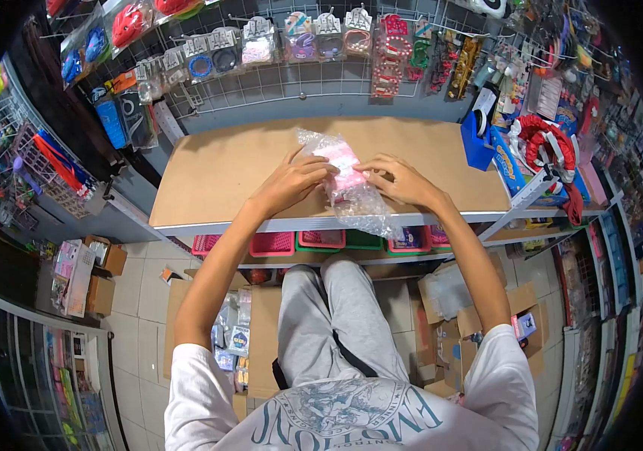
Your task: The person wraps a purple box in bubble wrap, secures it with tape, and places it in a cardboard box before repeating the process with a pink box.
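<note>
A pink and white package [345, 177] lies on a sheet of clear bubble wrap [370, 214] at the middle of the brown tabletop. The wrap sticks out beyond the package at the far left and hangs over the table's front edge. From the left, my left hand [295, 183] grips the package's edge with bent fingers, its thumb by the wrap. My right hand [400, 179] pinches the opposite edge of the package between thumb and fingers. What exactly the package contains I cannot make out.
Hair ties on cards [259, 43] hang from the wire grid behind the brown table [224, 173]. A blue holder [478, 141] and a box with red headbands [543, 146] stand at the right. Pink baskets [272, 244] sit under the tabletop. Cardboard boxes [265, 331] flank my legs.
</note>
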The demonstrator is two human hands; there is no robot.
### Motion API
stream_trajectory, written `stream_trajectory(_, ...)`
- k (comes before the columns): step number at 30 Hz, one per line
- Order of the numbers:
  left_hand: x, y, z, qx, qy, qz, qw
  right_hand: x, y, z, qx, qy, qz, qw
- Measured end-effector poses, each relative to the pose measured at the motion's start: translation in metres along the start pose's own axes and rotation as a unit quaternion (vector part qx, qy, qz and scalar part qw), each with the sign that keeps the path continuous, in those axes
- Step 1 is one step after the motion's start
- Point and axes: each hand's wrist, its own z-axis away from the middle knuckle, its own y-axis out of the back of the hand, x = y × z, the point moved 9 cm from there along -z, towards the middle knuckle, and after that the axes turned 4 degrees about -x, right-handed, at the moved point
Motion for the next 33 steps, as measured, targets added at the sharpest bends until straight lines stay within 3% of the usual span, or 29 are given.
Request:
stream_trajectory(6, 0.007, -0.001, 0.010, 0.021, -0.023, 0.028, 0.999, -0.034, 0.017, 0.037, 0.114, 0.082, 0.088, 0.986)
stream_trajectory(13, 0.019, 0.006, 0.005, -0.044, -0.037, -0.006, 0.998, -0.023, 0.002, 0.072, -0.021, 0.156, 0.210, 0.965)
stream_trajectory(19, 0.018, -0.008, 0.001, -0.042, -0.035, -0.007, 0.998, -0.043, -0.017, 0.070, -0.068, 0.202, 0.248, 0.945)
stream_trajectory(26, 0.025, -0.019, -0.006, -0.034, -0.005, 0.102, 0.994, -0.031, -0.025, 0.058, -0.025, 0.183, 0.327, 0.927)
stream_trajectory(33, 0.028, -0.022, -0.006, -0.018, -0.019, 0.053, 0.998, -0.032, -0.034, 0.049, 0.014, 0.233, 0.312, 0.921)
